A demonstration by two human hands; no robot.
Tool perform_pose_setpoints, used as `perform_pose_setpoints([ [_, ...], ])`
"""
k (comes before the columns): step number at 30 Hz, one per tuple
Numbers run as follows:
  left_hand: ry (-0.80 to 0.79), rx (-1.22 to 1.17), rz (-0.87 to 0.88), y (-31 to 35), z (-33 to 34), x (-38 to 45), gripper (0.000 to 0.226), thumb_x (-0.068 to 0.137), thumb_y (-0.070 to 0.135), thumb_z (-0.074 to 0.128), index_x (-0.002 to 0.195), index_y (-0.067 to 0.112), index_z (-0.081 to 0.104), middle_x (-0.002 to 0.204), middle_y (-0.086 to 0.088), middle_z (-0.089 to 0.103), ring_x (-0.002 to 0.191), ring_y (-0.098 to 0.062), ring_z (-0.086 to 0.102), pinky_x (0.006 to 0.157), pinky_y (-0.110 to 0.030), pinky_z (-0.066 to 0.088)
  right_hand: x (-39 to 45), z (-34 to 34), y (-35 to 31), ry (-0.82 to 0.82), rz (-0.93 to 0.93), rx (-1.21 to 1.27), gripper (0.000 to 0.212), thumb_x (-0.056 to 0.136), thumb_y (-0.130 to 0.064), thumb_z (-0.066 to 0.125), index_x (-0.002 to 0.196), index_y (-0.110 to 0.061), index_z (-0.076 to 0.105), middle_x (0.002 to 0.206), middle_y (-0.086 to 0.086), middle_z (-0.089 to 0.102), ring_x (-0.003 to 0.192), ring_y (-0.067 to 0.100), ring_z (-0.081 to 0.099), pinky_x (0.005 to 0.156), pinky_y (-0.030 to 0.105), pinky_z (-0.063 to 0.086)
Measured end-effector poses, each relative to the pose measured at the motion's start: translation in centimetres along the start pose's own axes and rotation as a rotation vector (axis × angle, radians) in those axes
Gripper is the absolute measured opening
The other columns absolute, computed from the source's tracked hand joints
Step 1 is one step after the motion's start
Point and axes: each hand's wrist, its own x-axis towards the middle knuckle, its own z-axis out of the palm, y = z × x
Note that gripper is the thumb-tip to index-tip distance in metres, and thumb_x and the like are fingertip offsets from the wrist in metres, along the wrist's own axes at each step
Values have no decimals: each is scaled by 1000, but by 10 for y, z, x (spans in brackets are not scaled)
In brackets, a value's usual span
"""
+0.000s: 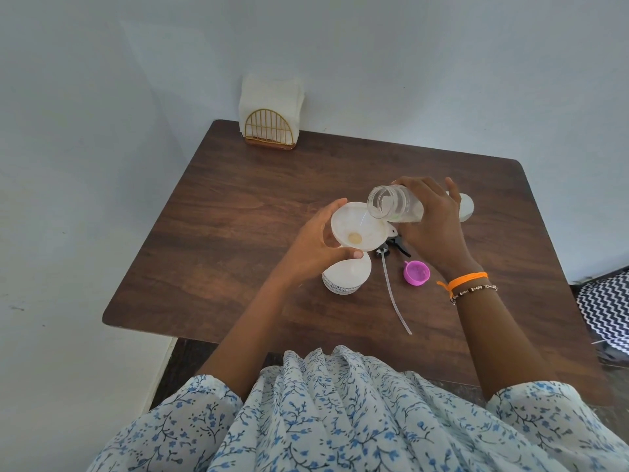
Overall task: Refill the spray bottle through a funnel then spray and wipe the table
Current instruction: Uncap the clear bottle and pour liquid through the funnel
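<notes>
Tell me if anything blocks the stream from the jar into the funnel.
Nothing visible does. The right hand tips the jar with its mouth over the funnel, which the left hand holds by the rim on the spray bottle.

The scene is viewed by one wide-angle camera worn on the head, directed forward and steeply down. The dark brown wooden table (pixel 238 206) is seen from close above, its far edge set against the pale wall (pixel 408 63).
</notes>
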Motion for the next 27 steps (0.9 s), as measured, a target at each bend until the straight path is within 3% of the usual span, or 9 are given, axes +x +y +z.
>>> perform_pose_setpoints([
  [3,-11,3,7,4,0,-1,88,71,14,81,143,27,32,146,5,36,123,-6,37,88,-9,39,0,-2,-4,32,-2,39,46,66,-14,80,108,-15,63,108,1,64,103,20,58,109,56,22],
  [7,-33,3,-10,4,-2,0,91,68,18,83,143,30,32,148,4,35,132,-15,36,105,-33,38,2,-5,-9,82,-8,106,47,64,-22,77,107,-9,63,104,5,66,94,21,59,96,52,39],
  [10,-49,-5,-18,3,-2,0,93,64,26,84,141,34,33,147,5,36,132,-16,38,108,-41,38,3,-9,-12,67,78,230,53,64,-28,75,111,-8,62,107,5,64,95,15,57,89,30,45],
  [13,-50,-9,-23,3,-2,0,91,67,22,84,140,36,32,147,7,35,131,-14,37,108,-41,38,3,-11,-15,70,147,312,58,61,-34,66,113,-10,61,107,-2,63,94,7,56,82,8,40],
  [17,-54,-18,-31,5,-2,0,92,68,22,84,141,37,30,149,7,33,133,-16,35,109,-42,36,5,-9,-12,79,230,351,54,62,-17,73,115,-12,61,105,-4,65,93,8,59,80,10,43],
  [21,-50,-9,-32,8,-2,0,93,70,22,82,143,35,27,150,6,31,130,-11,35,107,-37,34,7,-10,-9,85,284,367,55,65,-3,79,115,-11,60,101,-8,63,88,0,56,76,3,40],
  [27,-54,-6,-37,7,-2,3,91,70,25,81,143,36,27,148,8,33,122,-5,35,102,-31,36,15,-11,3,98,370,377,47,68,-13,81,110,-10,59,99,-4,64,82,0,58,73,5,41],
])
